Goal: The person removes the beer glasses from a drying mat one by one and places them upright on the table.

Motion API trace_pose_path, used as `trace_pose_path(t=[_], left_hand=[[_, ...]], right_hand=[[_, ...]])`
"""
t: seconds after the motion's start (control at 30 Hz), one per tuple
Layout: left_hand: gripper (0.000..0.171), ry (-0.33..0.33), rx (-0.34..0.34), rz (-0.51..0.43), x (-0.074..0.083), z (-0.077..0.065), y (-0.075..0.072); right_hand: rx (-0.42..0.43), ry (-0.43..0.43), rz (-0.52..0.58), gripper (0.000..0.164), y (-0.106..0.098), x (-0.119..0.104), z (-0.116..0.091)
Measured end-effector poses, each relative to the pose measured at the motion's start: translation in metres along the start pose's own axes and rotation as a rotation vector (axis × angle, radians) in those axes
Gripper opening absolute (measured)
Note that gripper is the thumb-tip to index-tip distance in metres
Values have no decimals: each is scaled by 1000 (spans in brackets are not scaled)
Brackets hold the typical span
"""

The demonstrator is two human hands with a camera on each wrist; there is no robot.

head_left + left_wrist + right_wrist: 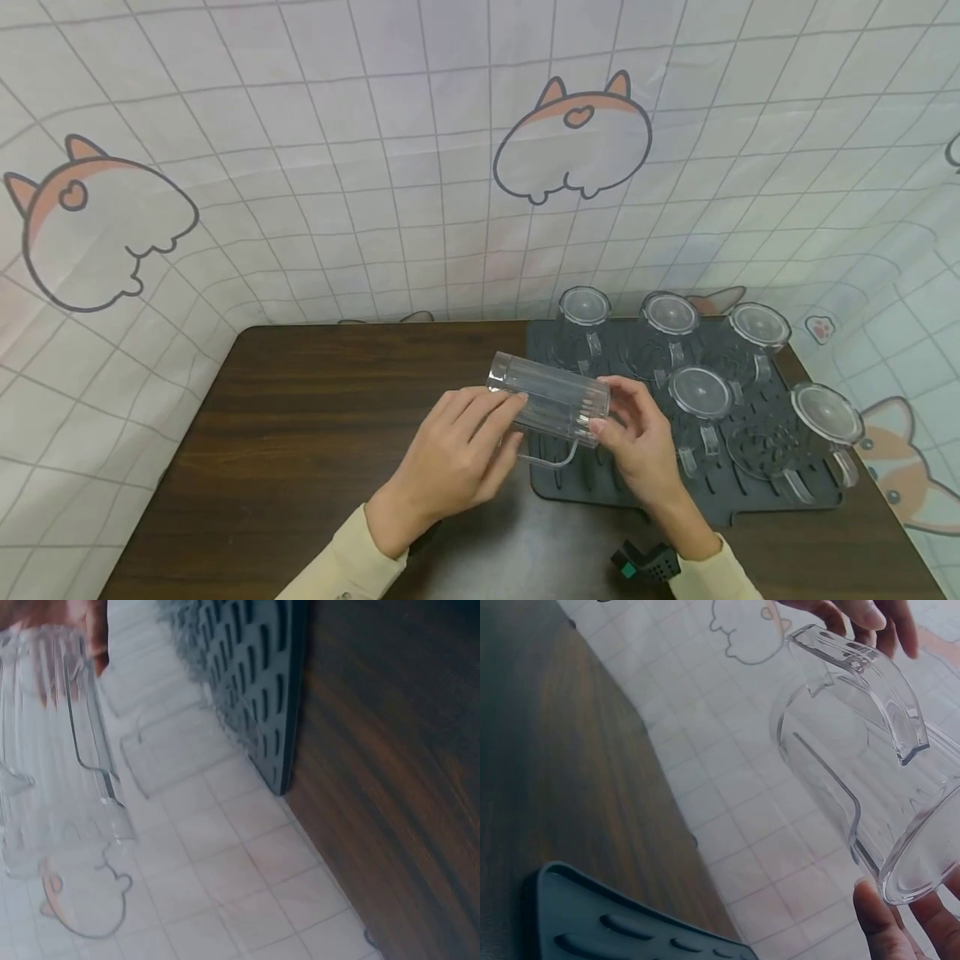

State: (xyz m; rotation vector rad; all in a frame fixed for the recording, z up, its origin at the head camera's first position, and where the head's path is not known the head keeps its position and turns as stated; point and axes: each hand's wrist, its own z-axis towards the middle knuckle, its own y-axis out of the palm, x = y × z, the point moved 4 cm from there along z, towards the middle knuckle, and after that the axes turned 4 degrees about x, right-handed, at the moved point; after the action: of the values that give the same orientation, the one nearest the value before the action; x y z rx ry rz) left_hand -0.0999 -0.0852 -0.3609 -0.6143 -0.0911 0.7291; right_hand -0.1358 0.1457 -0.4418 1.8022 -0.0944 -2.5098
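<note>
Holding a clear glass mug [546, 392] on its side above the dark wooden table [300, 433], I pinch one end between the thumb and fingers of my right hand [645, 446], which lies at the mug's 4 o'clock if 12 points straight away from me. My left hand [459, 446] comes in from 8 o'clock, its fingers loosely extended over the near side of the glass; whether their tips touch it I cannot tell. The mug's length runs from 10 to 4 o'clock, and its handle [894, 694] points toward me, at about 6.

Toward 3 and 4 o'clock from the mug lies a dark grey ridged mat [581, 485], with five more glass mugs [701, 393] standing on it: three in the row farthest from me and two nearer. Their handles turn roughly toward 5 and 6 o'clock. Beside my right wrist sits a small black device [651, 562] with a green square. Pale yellow sleeves [348, 558] cover my forearms. At 12 o'clock, beyond the table, hangs a white grid-patterned backdrop [390, 192] with corgi drawings [573, 142] at about 10 and 12.
</note>
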Motion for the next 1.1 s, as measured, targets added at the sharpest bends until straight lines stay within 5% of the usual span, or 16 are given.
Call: trace_pose_path(t=[0.33, 0.63, 0.9, 1.1], left_hand=[[33, -321, 157, -235, -21, -15, 2], [25, -791, 191, -507, -30, -38, 14], [17, -1236, 225, -967, -26, -52, 31], [17, -1402, 267, -1403, -11, -57, 46]], right_hand=[[51, -47, 47, 52, -2, -14, 9], [97, -56, 123, 55, -1, -20, 15], [76, -77, 167, 55, 4, -23, 18], [82, -58, 192, 54, 8, -21, 18]])
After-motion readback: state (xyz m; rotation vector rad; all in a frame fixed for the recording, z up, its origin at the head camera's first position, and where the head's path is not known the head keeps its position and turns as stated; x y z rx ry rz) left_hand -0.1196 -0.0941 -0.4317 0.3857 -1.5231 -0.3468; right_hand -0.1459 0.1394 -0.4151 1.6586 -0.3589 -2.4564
